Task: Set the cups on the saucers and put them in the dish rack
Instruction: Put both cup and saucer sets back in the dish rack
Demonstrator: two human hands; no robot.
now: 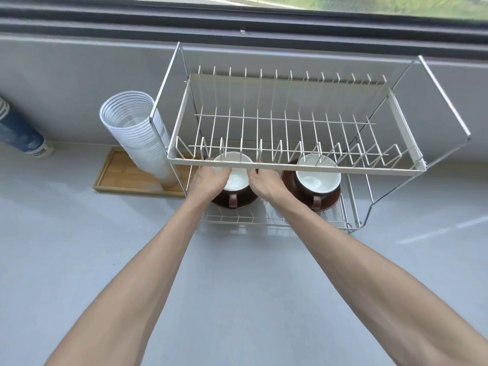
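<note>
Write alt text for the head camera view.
Both hands, left hand and right hand, hold a brown cup on its saucer in the lower tier of a white dish rack. A second cup and saucer sits to its right.

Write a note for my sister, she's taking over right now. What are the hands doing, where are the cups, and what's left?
Left hand and right hand: both grip the left cup and its saucer from either side, on the lower shelf of the dish rack.
Right cup: already sits on its saucer on the same shelf, handle facing you.
Top shelf holds nothing.
Done: both cups are on saucers and inside the rack.
Left: probably just settle the left set flat, let go, and pull both hands out.
</note>
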